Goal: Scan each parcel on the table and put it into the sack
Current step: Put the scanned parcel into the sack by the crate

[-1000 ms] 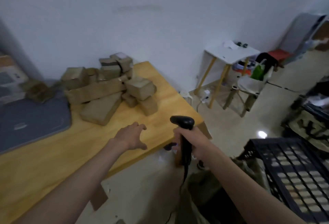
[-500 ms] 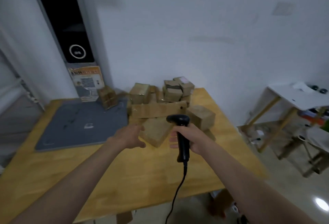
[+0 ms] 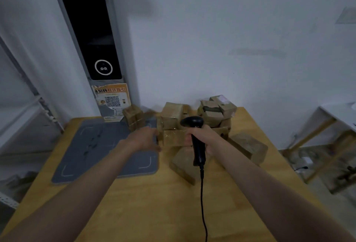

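Cardboard parcels sit heaped at the far side of the wooden table (image 3: 134, 213), and the long flat parcel (image 3: 174, 137) lies crosswise between the two hands, its long axis running left to right. The left hand (image 3: 143, 138) reaches with fingers extended and relaxed, holding nothing, its fingertips at the parcel's left end, so I judge it the nearer hand for the pickup. The right hand (image 3: 202, 137) has its fingers wrapped round the handle of the black scanner (image 3: 195, 139), in front of the parcel's right end; the sack is out of sight.
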